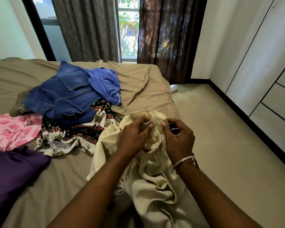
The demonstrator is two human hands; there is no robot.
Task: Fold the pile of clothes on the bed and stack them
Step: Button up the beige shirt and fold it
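both hands, left hand (135,134) and right hand (178,137), are pinching the bunched-up cream garment (155,175) at its top edge. the rest of the pile, denim jacket (64,96) on top, sits on the bed (146,89) just to the left.

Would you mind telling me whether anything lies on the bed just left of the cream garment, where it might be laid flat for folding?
Partly: the patterned shorts lie there beside the cream garment, which both hands pinch; bare bed sheet shows only nearer the camera.

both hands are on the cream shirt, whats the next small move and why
Probably draw both hands apart to spread the crumpled cream cotton shirt: the left hand and right hand pinch its bunched top edge close together, so it cannot yet lie flat for folding.
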